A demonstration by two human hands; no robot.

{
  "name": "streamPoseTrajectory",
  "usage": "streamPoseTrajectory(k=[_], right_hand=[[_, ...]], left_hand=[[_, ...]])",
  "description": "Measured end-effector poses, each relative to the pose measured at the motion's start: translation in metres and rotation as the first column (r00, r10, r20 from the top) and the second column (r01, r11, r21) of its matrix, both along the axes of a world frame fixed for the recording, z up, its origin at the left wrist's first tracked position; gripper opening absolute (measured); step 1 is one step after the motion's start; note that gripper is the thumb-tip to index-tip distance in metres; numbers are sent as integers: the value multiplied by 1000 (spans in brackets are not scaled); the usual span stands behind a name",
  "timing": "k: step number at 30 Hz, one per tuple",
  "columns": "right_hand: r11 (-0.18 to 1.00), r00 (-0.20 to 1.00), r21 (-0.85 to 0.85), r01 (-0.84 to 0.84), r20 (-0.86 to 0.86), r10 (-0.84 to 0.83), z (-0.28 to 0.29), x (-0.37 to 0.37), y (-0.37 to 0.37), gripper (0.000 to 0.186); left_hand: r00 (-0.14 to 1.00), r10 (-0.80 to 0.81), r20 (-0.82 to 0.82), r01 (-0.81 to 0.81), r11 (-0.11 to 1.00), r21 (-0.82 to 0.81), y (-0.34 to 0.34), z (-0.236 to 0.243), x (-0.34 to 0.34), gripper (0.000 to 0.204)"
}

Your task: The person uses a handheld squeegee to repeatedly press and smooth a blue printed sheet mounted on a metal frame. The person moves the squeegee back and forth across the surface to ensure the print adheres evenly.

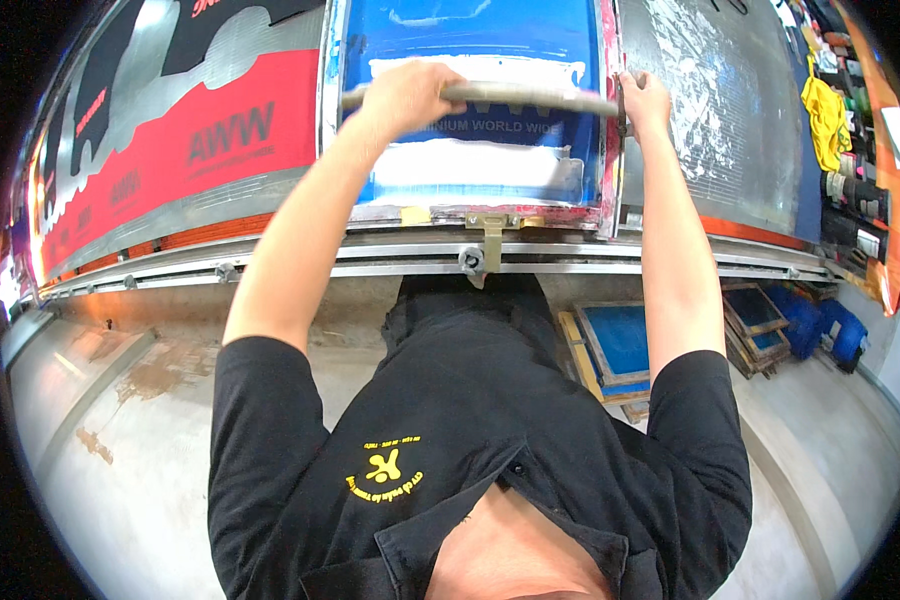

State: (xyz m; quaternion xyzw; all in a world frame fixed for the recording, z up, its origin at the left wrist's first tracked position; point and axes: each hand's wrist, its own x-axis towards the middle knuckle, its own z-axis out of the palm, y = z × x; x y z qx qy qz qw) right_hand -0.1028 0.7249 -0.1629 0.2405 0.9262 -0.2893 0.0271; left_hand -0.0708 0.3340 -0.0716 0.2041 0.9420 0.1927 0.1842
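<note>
A blue printing screen (560, 185) lies on the long table in front of me. Bands of white ink (470, 172) run across its mesh, and dark lettering shows through between them. My left hand (410, 95) is closed round a long squeegee (535, 97), which spans the screen almost from side to side, its edges slightly blurred. At the screen's right side, my right hand (647, 100) grips the frame (611, 165) near the squeegee's right end. A metal clamp (492, 240) sits at the middle of the frame's near edge.
Red and black printed fabric (260, 110) lies on the table to the left. A silvery, patchy table surface (715, 120) extends right. A metal rail (370, 262) runs along the near edge. Below stand framed screens (615, 340) and blue drums (842, 330). Containers and a yellow cloth (825, 115) are far right.
</note>
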Motion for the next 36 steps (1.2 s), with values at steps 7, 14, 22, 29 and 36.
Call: streamPoseTrajectory(k=[7, 14, 22, 29, 36], right_hand=[[999, 999, -2, -50, 8, 50, 17, 0, -14, 41], [995, 998, -99, -29, -62, 23, 2, 3, -5, 44], [959, 993, -282, 13, -110, -46, -4, 7, 2, 35], [965, 960, -160, -208, -221, 171, 26, 3, 16, 51], [574, 569, 40, -818, 200, 798, 96, -58, -70, 40]], left_hand=[[973, -14, -232, 35, 995, 89, -3, -5, 137, 47], [999, 30, -13, -29, 998, 54, -5, 35, 56, 26], [996, -44, -73, 38, 996, -82, 5, -7, -74, 32], [991, -70, 113, 93, 972, -215, -30, -2, -95, 47], [982, -89, 166, 141, 932, -334, -38, -23, -105, 57]])
